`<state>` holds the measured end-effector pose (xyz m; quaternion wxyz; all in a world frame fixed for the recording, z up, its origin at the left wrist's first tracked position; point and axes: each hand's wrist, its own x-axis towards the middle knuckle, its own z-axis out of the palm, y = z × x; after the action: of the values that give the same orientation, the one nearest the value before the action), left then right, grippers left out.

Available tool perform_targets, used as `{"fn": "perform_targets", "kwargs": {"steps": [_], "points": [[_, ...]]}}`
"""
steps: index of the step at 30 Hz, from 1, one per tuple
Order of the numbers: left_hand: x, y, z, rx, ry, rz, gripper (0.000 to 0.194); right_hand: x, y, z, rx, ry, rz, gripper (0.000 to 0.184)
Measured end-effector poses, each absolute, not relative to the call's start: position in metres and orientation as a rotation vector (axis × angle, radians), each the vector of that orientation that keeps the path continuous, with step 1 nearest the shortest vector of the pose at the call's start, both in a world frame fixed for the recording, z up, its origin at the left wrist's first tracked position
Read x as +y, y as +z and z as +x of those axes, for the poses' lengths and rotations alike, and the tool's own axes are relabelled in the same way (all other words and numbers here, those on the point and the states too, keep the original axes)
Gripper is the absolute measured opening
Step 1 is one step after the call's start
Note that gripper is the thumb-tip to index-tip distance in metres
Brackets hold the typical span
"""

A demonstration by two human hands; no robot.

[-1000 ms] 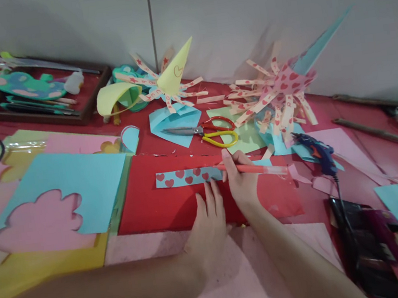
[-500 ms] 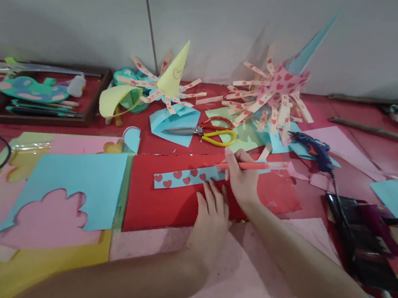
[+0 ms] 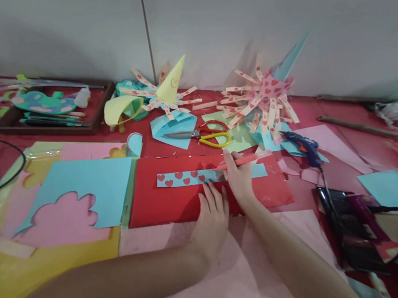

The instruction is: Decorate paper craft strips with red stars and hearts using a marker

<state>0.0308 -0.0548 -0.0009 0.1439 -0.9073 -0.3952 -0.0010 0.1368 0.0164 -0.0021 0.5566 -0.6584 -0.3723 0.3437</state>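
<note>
A light-blue paper strip (image 3: 184,178) with red hearts lies on a red sheet (image 3: 155,204). My left hand (image 3: 211,219) rests flat on the red sheet just below the strip, fingers stretched out and touching its lower edge. My right hand (image 3: 239,175) is closed around a red marker (image 3: 247,160), whose tip meets the strip near the last heart. The marker's far end points right.
Scissors (image 3: 206,135) with red and yellow handles lie behind the red sheet. A blue glue gun (image 3: 304,146) sits to the right, its cord running to a dark box (image 3: 354,230). Paper crafts (image 3: 262,98) line the wall; a wooden tray (image 3: 49,111) stands back left. Coloured sheets (image 3: 79,190) cover the left.
The marker has tilted so its far end sits lower and closer to my hand. The view shifted slightly; both hands stay at the strip.
</note>
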Motion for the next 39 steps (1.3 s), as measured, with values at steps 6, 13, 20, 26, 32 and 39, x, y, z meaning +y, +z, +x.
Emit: {"fn": "perform_targets", "kwargs": {"steps": [6, 13, 20, 26, 32, 39], "points": [[-0.0528, 0.0028, 0.0306, -1.091, 0.04, -2.594, 0.044, 0.0186, 0.0014, 0.1408, -0.883, 0.97, -1.472, 0.037], [-0.0547, -0.0006, 0.0312, -1.084, 0.094, -2.576, 0.042, 0.0137, 0.0032, 0.1389, -0.959, 0.885, -1.448, 0.037], [-0.0531, -0.0003, 0.0316, -1.059, 0.09, -2.533, 0.042, 0.0148, 0.0038, 0.1371, -1.106, 0.856, -1.526, 0.039], [-0.053, 0.0004, 0.0301, -1.041, 0.061, -2.522, 0.042, 0.0155, -0.0013, 0.1379, -1.078, 0.864, -1.576, 0.037], [-0.0521, -0.0005, 0.0308, -1.04, 0.028, -2.535, 0.04, 0.0151, -0.0011, 0.1377, -1.123, 0.856, -1.599, 0.036], [-0.0522, -0.0002, 0.0306, -1.043, 0.013, -2.525, 0.04, 0.0146, -0.002, 0.1375, -1.119, 0.864, -1.591, 0.036]]}}
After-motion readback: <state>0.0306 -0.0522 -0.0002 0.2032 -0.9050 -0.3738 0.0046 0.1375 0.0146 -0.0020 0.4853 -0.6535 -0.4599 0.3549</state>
